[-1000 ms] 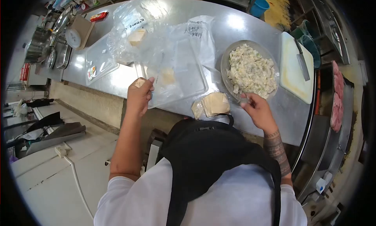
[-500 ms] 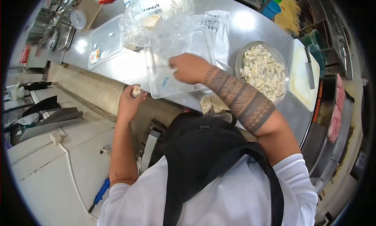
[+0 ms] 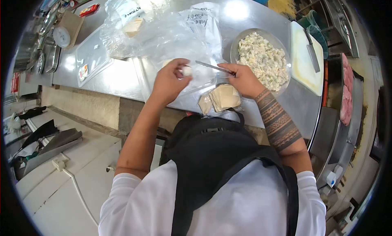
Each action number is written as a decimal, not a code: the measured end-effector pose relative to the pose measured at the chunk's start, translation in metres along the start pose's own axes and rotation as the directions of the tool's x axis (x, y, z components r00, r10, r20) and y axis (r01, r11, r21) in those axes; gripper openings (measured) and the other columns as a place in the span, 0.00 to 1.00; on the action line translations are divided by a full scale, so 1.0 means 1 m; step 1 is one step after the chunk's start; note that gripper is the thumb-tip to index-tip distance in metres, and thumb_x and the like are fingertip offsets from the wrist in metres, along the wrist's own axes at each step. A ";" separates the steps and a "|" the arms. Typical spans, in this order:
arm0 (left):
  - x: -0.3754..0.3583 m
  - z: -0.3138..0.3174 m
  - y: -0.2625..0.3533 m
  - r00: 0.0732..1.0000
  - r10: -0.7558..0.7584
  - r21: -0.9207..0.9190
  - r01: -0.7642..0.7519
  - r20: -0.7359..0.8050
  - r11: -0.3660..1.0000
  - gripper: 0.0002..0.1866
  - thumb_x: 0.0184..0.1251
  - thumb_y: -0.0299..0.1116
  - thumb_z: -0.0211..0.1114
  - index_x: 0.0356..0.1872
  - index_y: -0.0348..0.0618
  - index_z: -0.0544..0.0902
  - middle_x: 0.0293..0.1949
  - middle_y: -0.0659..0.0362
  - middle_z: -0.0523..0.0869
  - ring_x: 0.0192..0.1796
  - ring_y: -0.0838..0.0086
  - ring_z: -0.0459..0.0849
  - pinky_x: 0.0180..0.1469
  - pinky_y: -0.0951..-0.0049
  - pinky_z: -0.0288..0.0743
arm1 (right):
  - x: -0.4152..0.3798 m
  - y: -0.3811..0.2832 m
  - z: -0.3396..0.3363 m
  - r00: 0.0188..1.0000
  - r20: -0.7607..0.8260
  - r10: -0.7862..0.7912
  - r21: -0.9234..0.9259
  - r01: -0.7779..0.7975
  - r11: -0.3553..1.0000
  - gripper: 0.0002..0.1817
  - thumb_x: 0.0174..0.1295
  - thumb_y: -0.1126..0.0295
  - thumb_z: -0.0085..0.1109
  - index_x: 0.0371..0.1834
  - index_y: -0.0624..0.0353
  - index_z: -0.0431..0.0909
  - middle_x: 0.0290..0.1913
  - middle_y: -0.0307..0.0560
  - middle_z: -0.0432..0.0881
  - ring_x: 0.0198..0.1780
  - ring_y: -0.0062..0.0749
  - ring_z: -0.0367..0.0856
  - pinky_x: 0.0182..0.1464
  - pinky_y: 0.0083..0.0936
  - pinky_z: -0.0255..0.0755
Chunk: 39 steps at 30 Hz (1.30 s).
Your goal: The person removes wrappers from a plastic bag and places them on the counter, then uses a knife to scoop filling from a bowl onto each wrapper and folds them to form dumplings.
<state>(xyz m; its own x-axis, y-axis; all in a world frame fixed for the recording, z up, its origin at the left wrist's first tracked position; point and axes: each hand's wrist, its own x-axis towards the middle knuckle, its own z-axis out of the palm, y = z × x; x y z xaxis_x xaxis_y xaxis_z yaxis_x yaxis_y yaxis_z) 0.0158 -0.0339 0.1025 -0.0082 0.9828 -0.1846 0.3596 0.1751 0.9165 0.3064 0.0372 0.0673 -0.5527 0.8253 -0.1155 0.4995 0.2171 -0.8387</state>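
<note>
My left hand [image 3: 171, 78] is closed, with a small whitish dough parcel [image 3: 186, 71] between thumb and fingers. In my right hand [image 3: 244, 78] is a knife [image 3: 211, 66], its thin blade pointing left toward the parcel with a gap between them. Below the right hand, at the table's near edge, lies a stack of square dough wrappers [image 3: 226, 98] on plastic. A round bowl [image 3: 236, 43] to the right is heaped with a chopped, creamy mixture [image 3: 263, 60]. Behind my hands a clear plastic lid or tray is partly covered by plastic bags [image 3: 163, 42].
A white cutting board [image 3: 300, 40] with a larger knife [image 3: 312, 52] lies at the right. At left stand a clear container lid [image 3: 87, 52] and metal pans [image 3: 51, 58]. A red packet [image 3: 89, 10] lies at the back of the steel table [image 3: 122, 78].
My left hand has risen from beside the table edge to over the table with the parcel. My right hand has moved right and now holds a knife. The view has shifted somewhat.
</note>
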 end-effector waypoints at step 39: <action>0.042 0.097 -0.056 0.975 0.203 0.461 -0.220 0.086 0.860 0.21 0.58 0.29 0.74 0.54 0.37 0.86 0.52 0.45 0.84 0.57 0.47 0.83 0.61 0.54 0.77 | -0.036 -0.011 0.044 0.929 -0.248 0.274 -0.004 -0.284 0.959 0.24 0.66 0.72 0.60 0.66 0.63 0.78 0.44 0.65 0.88 0.47 0.61 0.87 0.51 0.47 0.80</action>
<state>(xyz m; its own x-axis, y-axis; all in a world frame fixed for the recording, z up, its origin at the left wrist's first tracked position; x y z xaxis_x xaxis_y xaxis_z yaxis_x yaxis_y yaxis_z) 0.0858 -0.0082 0.0087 0.1452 0.9891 -0.0243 0.7414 -0.0925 0.6646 0.2914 -0.0181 0.0577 -0.2113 0.9555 -0.2057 0.6390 -0.0242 -0.7689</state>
